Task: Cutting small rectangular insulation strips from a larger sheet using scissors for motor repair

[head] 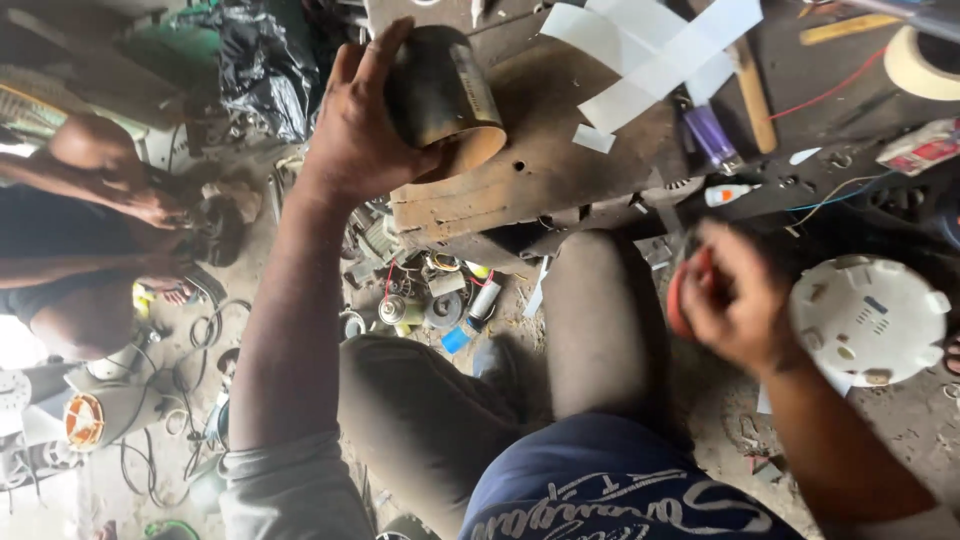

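While the person's left hand wraps around a dark, short metal cylinder with a tan inner rim, thumb on one side and fingers curled over the other, it presses the cylinder against the edge of a worn brown wooden workbench. The right hand is blurred; its fingers are clenched around a small red object, whose shape cannot be told. Just right of that hand a round white plastic cover with raised tabs lies on the dusty ground. Beyond the left hand, on the bench top, white paper strips lie crossed, with a purple lighter and a wooden stick near them, and a roll of pale tape at the far right corner. Between the two hands the person's knees in grey trousers rise, and below the bench small motor parts and capacitors are scattered. Well left of the left hand, another person crouches over dark wires.
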